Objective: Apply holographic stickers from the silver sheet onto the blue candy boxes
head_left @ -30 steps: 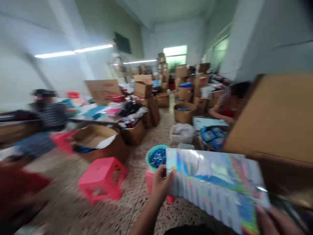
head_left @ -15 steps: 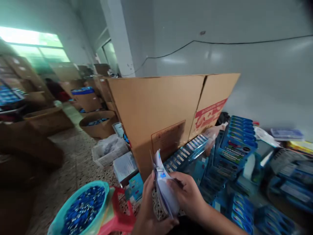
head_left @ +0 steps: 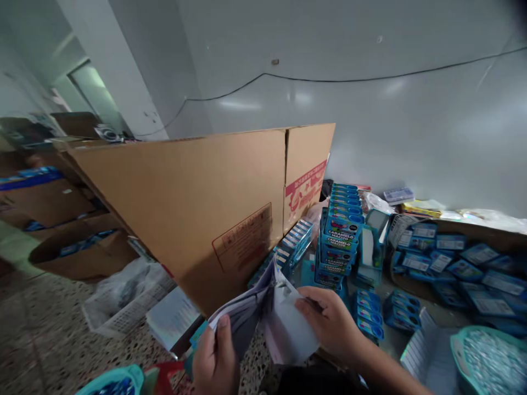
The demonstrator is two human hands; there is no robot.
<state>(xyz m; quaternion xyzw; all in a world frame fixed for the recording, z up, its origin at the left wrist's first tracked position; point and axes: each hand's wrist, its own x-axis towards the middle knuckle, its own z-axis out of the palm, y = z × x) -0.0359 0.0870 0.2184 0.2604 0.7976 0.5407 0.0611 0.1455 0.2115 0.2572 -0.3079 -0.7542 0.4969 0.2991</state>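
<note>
A bundle of thin white sheets, paper or plastic, spreads in a V between my hands. My left hand pinches the left part, thumb on top. My right hand grips the right part, its fingers curled over the edge. What is printed on the sheets cannot be made out. Just beyond them, rows of small blue boxes lie against a large cardboard carton. Right of these stands a tall stack of blue candy display boxes.
A teal basin of clear-wrapped pieces stands at the lower right, below a carton of blue packs. At the lower left are a teal basin with blue pieces, a red stool and a white crate.
The view has swung to the right. My hands have moved apart, and the bundle, nearly closed before, is now spread open between them.
</note>
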